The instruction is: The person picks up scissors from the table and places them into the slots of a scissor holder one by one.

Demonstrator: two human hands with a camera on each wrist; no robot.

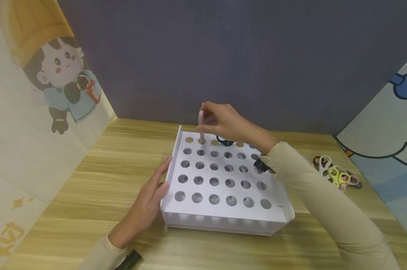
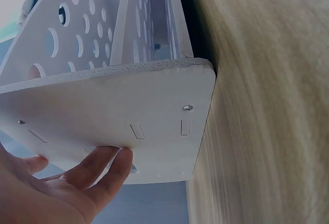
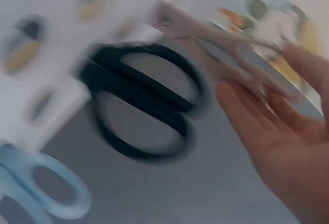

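A white rack point(image 1: 220, 210) with rows of round holes stands on the wooden table. My right hand point(image 1: 223, 119) pinches a pair of pale pink scissors point(image 3: 226, 54) by the handles. Their lower end is at the second hole from the left in the back row. Black scissors point(image 3: 139, 100) sit in another back-row hole, and light blue scissors point(image 3: 56, 188) stand farther along, mostly hidden by my right arm in the head view. My left hand point(image 1: 146, 200) rests on the rack's left side panel point(image 2: 103, 116), its fingers fairly straight against it.
More scissors point(image 1: 338, 176) with white, yellow, pink and dark handles lie in a pile at the table's right. A dark partition point(image 1: 244, 56) closes off the back. Cartoon-printed panels point(image 1: 65, 75) flank the table point(image 1: 95, 187) on both sides.
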